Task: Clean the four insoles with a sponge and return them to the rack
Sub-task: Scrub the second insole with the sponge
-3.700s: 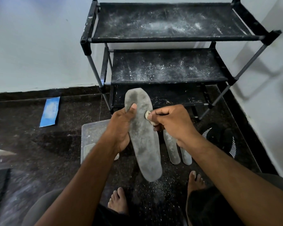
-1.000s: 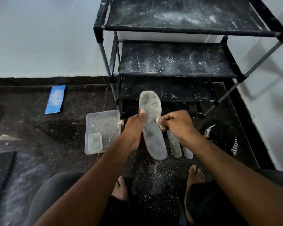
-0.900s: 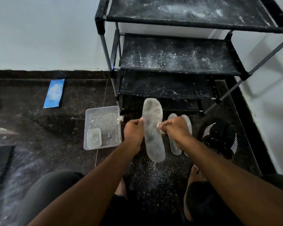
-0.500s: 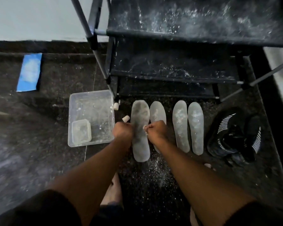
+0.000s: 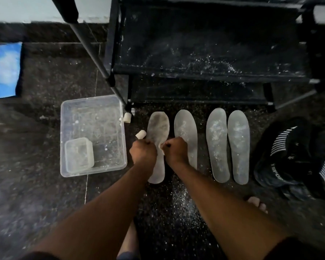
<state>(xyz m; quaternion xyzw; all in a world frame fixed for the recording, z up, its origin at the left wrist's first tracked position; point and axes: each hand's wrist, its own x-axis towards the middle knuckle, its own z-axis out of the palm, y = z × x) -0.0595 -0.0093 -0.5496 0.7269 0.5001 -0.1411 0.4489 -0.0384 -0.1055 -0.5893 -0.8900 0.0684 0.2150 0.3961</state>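
Both hands meet low over the dark speckled floor (image 5: 45,76), and everything else sits around that grip. The left hand (image 5: 143,153) is curled round the left edge of a grey insole (image 5: 158,128), which runs from beyond the knuckles back under the wrist. The right hand (image 5: 174,151) is closed tight at the insole's right edge, with a scrap of pale sponge (image 5: 160,147) showing between its fingers and touching the insole. Just right of the right hand, partly under it, lies a second insole (image 5: 186,128); further right a third insole (image 5: 217,143) and a fourth insole (image 5: 238,145) lie side by side, all flat on the floor and dusted white. Beyond the hands stands the black rack (image 5: 204,53), its shelves powder-flecked. Left of the left hand sits a clear plastic tub (image 5: 94,113) with a smaller container (image 5: 78,155) inside it. A small white piece (image 5: 140,134) lies just beside the held insole, another small white piece (image 5: 127,117) by the rack's foot. Far right is a dark striped shoe (image 5: 296,158); far left, a blue sheet (image 5: 6,70).
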